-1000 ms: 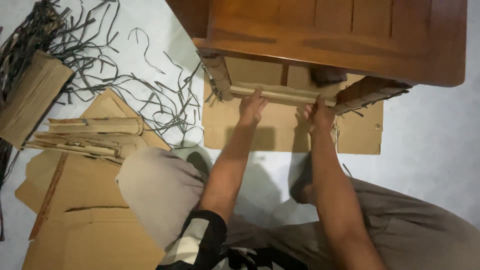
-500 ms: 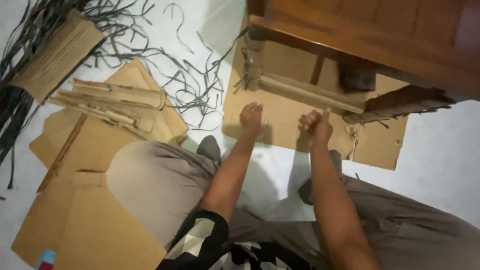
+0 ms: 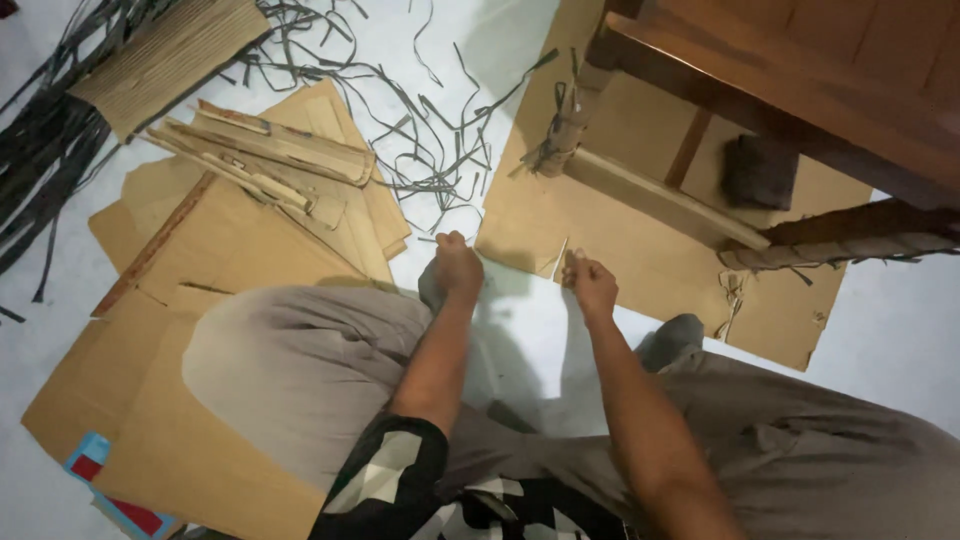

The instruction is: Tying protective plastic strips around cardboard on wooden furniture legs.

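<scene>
My left hand (image 3: 458, 266) is curled into a fist over the white floor, just off the near edge of a flat cardboard sheet (image 3: 640, 270). My right hand (image 3: 591, 283) is closed beside it, pinching a thin pale strip (image 3: 560, 258) that sticks up at the sheet's edge. On the sheet stands a brown wooden piece of furniture (image 3: 800, 70). Its legs (image 3: 566, 128) are wrapped in cardboard and tied with strips, and a folded cardboard rail (image 3: 660, 200) runs between them. Both hands are apart from the rail.
A dark block (image 3: 760, 170) lies under the furniture. Flat cardboard sheets (image 3: 230, 260) and folded cardboard pieces (image 3: 270, 150) lie at left, with loose black strips (image 3: 430, 150) and a corrugated roll (image 3: 170, 55) beyond. My bent knees (image 3: 300, 370) fill the foreground.
Both hands have left the cardboard rail and drawn back toward me to the sheet's near edge, closing into fists. The view has shifted left and down.
</scene>
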